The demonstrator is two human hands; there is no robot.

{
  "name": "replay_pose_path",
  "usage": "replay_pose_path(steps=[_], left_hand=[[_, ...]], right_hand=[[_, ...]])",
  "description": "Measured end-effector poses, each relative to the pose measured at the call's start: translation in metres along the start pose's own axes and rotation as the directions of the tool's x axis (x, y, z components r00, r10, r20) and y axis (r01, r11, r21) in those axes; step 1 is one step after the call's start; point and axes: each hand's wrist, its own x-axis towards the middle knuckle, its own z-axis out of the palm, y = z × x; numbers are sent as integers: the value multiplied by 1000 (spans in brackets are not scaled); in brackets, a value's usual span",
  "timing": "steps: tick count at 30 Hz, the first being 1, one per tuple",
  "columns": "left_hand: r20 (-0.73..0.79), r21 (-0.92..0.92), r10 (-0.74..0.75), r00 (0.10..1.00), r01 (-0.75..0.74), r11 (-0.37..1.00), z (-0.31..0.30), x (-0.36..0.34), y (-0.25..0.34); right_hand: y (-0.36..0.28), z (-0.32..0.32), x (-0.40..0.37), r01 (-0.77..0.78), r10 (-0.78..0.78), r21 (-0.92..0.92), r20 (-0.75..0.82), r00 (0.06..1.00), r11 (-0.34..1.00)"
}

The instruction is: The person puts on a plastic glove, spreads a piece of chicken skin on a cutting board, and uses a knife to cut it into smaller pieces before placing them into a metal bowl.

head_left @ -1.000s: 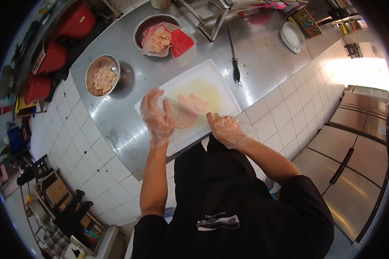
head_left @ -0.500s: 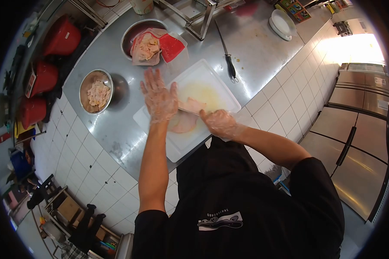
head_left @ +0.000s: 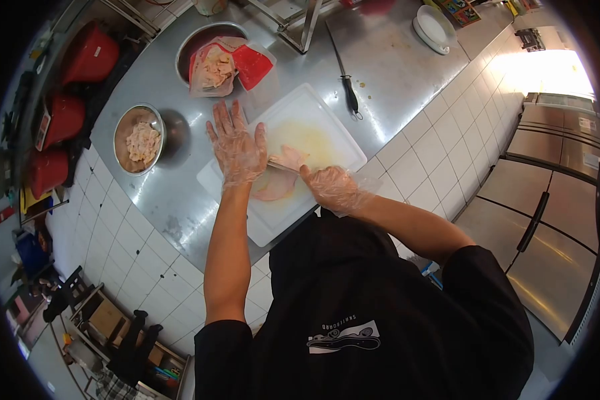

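Note:
My right hand (head_left: 335, 189), in a clear plastic glove, is closed round the handle of a knife (head_left: 288, 167). The blade reaches left across the white cutting board (head_left: 337, 137), between pieces of pale raw meat (head_left: 273, 185). My left hand (head_left: 238, 152), gloved too, has its fingers spread and holds nothing; it hovers over the left part of the board, by the blade's far end. Left of it, a steel bowl (head_left: 119, 139) holds chopped meat. Above it, a larger steel bowl (head_left: 184, 53) carries an opened red and clear bag (head_left: 252, 67) with more meat.
A sharpening rod (head_left: 351, 95) with a black handle lies on the steel table (head_left: 397, 100). White plates (head_left: 435, 30) are stacked at the table's far right. Red tubs (head_left: 63, 120) line the left side. Another person's dark-clothed legs (head_left: 132, 343) show at the lower left.
The whole table view has shifted slightly left and up. My left hand remains spread, and my right hand keeps hold of the knife between the meat pieces.

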Motion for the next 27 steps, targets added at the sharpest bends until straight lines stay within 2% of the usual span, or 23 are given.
replay_pose_path(steps=[4,8,10,13,16,19,22,25,27], left_hand=[[2,-8,-8,1000,8,1000,3,-5,10],[-26,68,-9,1000,10,998,-4,5,-18],[-45,43,8,999,-6,999,1,7,-14],[-76,-2,7,997,-7,1000,12,-7,10],[-89,0,8,996,-8,1000,14,-3,13],[-102,55,36,994,-30,998,9,4,-19],[-100,79,38,994,-30,996,4,6,-12],[-82,84,54,995,-47,995,12,-6,5],[-100,78,32,994,-24,997,11,-3,-4]], right_hand=[[9,2,-7,-53,50,29,103,993,998],[-10,-3,13,-40,38,78,24,999,996],[-7,-9,17,-28,28,84,1,1000,996],[3,-4,-18,-69,72,-51,55,996,996],[9,-5,-8,-47,41,92,72,997,995],[-7,0,17,-40,42,86,-22,999,995],[-6,0,14,-46,48,82,-13,999,996],[-2,-6,-6,-121,117,42,97,988,992],[2,2,3,9,-8,37,-33,999,999]])
